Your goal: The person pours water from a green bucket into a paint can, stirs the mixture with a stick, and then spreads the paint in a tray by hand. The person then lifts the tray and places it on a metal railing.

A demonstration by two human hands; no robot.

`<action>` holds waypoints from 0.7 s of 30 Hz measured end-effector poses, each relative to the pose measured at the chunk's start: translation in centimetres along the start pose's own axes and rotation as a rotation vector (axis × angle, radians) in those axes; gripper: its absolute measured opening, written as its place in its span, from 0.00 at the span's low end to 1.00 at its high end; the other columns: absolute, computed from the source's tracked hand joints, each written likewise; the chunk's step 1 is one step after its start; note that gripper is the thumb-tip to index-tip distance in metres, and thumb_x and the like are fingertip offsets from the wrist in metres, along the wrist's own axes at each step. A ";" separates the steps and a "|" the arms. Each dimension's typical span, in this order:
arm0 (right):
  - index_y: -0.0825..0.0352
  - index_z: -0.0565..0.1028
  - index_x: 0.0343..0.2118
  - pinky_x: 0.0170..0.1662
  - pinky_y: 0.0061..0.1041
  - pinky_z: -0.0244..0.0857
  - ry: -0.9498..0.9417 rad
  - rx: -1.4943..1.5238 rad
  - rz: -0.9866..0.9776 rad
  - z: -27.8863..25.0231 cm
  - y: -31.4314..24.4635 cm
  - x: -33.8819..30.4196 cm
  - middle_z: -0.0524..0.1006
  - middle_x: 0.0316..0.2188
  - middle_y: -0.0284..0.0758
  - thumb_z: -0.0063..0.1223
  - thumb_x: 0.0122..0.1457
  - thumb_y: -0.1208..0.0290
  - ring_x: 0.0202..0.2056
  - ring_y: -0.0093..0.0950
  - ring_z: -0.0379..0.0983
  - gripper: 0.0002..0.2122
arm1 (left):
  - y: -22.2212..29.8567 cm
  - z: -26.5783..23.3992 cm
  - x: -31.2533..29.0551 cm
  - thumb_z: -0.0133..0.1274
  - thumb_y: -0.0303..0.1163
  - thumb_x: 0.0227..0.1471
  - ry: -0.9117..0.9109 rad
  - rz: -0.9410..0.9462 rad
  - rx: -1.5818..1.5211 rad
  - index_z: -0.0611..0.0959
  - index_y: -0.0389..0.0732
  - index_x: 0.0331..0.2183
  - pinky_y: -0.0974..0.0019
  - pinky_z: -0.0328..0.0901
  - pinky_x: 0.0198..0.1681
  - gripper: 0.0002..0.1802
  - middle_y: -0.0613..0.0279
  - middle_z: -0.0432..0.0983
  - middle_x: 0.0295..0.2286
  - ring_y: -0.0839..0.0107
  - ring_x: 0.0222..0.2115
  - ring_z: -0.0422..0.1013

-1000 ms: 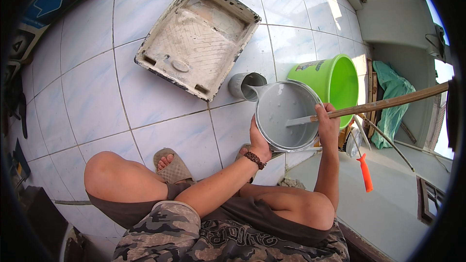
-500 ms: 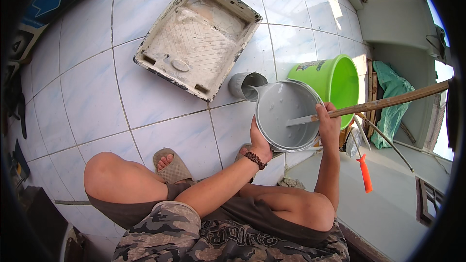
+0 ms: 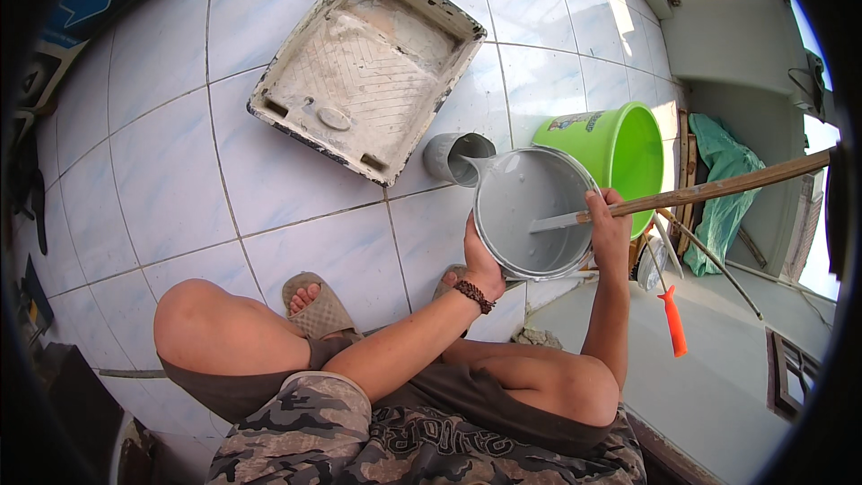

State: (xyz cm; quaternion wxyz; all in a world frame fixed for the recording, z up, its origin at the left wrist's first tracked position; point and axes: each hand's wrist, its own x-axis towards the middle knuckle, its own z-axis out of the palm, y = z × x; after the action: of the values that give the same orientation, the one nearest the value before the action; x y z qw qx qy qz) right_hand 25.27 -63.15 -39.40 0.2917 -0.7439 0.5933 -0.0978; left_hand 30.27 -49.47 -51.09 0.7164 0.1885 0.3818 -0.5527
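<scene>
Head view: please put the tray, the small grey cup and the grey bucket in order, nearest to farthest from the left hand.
1. Grey bucket: held by the left hand.
2. Small grey cup: beyond the hand, at the bucket's upper left.
3. Tray: farther up and left.

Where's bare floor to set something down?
Free: tile floor left of the paint tray; also between the tray and the left sandal.
Crowded: right of the tray, where the grey cup, paint bucket, left hand, right hand, wooden stick and green bucket bunch together.
</scene>
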 end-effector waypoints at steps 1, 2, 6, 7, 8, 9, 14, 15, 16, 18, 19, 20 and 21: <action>0.72 0.74 0.28 0.29 0.23 0.57 0.001 -0.004 0.002 0.0 0.2 0.1 0.67 0.19 0.27 0.54 0.57 0.66 0.24 0.18 0.60 0.12 | 0.0 0.0 0.0 0.31 0.46 0.62 -0.003 0.002 -0.006 0.73 0.42 0.52 0.59 0.65 0.53 0.27 0.60 0.74 0.48 0.64 0.49 0.71; 0.72 0.74 0.28 0.29 0.23 0.57 0.001 -0.008 0.004 0.0 0.3 0.1 0.67 0.19 0.27 0.54 0.57 0.66 0.24 0.18 0.60 0.12 | 0.0 0.0 0.0 0.32 0.46 0.62 -0.007 0.003 -0.011 0.74 0.42 0.52 0.59 0.66 0.53 0.27 0.60 0.74 0.48 0.64 0.49 0.71; 0.72 0.74 0.28 0.29 0.23 0.56 0.002 -0.003 -0.005 0.0 -0.1 0.0 0.67 0.19 0.27 0.54 0.57 0.66 0.24 0.18 0.59 0.12 | -0.2 -0.5 0.5 0.32 0.46 0.62 -0.032 0.026 -0.024 0.74 0.41 0.52 0.60 0.66 0.52 0.26 0.60 0.74 0.48 0.64 0.48 0.71; 0.72 0.74 0.28 0.29 0.23 0.56 0.000 0.002 -0.002 0.0 -0.3 0.0 0.66 0.19 0.27 0.54 0.57 0.66 0.24 0.18 0.59 0.12 | -0.2 -0.4 0.5 0.32 0.46 0.62 -0.030 0.027 -0.029 0.74 0.41 0.52 0.60 0.66 0.52 0.26 0.60 0.74 0.48 0.64 0.48 0.71; 0.72 0.74 0.28 0.29 0.23 0.56 -0.002 0.007 0.001 -0.1 -0.5 -0.1 0.66 0.19 0.27 0.54 0.57 0.66 0.24 0.18 0.59 0.11 | -0.2 -0.4 0.5 0.32 0.46 0.62 -0.028 0.028 -0.035 0.74 0.41 0.52 0.60 0.66 0.52 0.26 0.60 0.74 0.48 0.64 0.48 0.71; 0.72 0.74 0.28 0.29 0.22 0.56 -0.003 0.018 0.008 -0.1 -0.6 -0.1 0.66 0.19 0.27 0.54 0.57 0.66 0.24 0.18 0.59 0.11 | -0.2 -0.3 0.4 0.32 0.46 0.62 -0.026 0.028 -0.040 0.74 0.41 0.52 0.60 0.66 0.52 0.26 0.60 0.74 0.48 0.64 0.48 0.71; 0.71 0.74 0.29 0.29 0.21 0.55 -0.015 0.069 0.061 -0.4 -0.4 0.1 0.66 0.20 0.26 0.54 0.57 0.65 0.25 0.17 0.59 0.11 | -0.1 0.4 -0.2 0.32 0.47 0.64 -0.054 0.026 -0.081 0.73 0.42 0.53 0.61 0.66 0.52 0.26 0.60 0.74 0.48 0.65 0.49 0.71; 0.71 0.74 0.29 0.30 0.21 0.55 -0.019 0.074 0.053 -0.4 -0.5 0.1 0.66 0.20 0.26 0.54 0.57 0.65 0.26 0.18 0.59 0.12 | -0.2 0.4 -0.3 0.32 0.47 0.64 -0.053 0.026 -0.094 0.73 0.42 0.53 0.61 0.66 0.52 0.26 0.60 0.74 0.48 0.65 0.49 0.71; 0.71 0.74 0.29 0.31 0.21 0.55 -0.023 0.079 0.046 -0.5 -0.5 0.1 0.66 0.21 0.27 0.54 0.57 0.65 0.26 0.18 0.59 0.12 | -0.2 0.4 -0.3 0.33 0.46 0.65 -0.057 0.045 -0.090 0.72 0.42 0.54 0.62 0.66 0.52 0.26 0.60 0.74 0.48 0.66 0.49 0.71; 0.72 0.74 0.30 0.32 0.21 0.55 -0.033 0.085 0.045 -0.6 -0.3 0.1 0.66 0.21 0.27 0.54 0.57 0.64 0.27 0.18 0.60 0.12 | -0.4 0.2 -0.2 0.33 0.46 0.65 -0.064 0.084 -0.083 0.72 0.42 0.54 0.62 0.67 0.52 0.25 0.61 0.73 0.48 0.66 0.49 0.71; 0.72 0.73 0.30 0.32 0.22 0.55 -0.039 0.086 0.052 -0.7 -0.1 0.2 0.66 0.22 0.27 0.54 0.57 0.64 0.27 0.18 0.60 0.12 | -0.6 0.1 0.0 0.34 0.45 0.65 -0.058 0.093 -0.079 0.72 0.42 0.54 0.63 0.67 0.52 0.24 0.61 0.73 0.49 0.66 0.49 0.71; 0.72 0.73 0.30 0.33 0.22 0.55 -0.045 0.087 0.059 -0.7 0.1 0.3 0.66 0.22 0.27 0.54 0.57 0.64 0.28 0.18 0.59 0.13 | -0.7 0.0 0.1 0.34 0.45 0.66 -0.053 0.103 -0.075 0.71 0.42 0.54 0.63 0.67 0.52 0.24 0.61 0.73 0.49 0.67 0.49 0.71; 0.72 0.73 0.30 0.33 0.22 0.55 -0.044 0.090 0.063 -0.7 0.2 0.3 0.66 0.22 0.27 0.53 0.58 0.64 0.27 0.18 0.59 0.13 | -0.9 -0.3 0.4 0.35 0.44 0.66 -0.046 0.112 -0.070 0.71 0.42 0.55 0.63 0.67 0.52 0.24 0.61 0.73 0.49 0.67 0.49 0.71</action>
State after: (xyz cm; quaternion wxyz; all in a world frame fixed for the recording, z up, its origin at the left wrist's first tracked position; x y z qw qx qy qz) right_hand 24.82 -63.64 -39.02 0.3407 -0.7129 0.6049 -0.0989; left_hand 29.33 -49.81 -51.40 0.7609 0.1715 0.3731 -0.5023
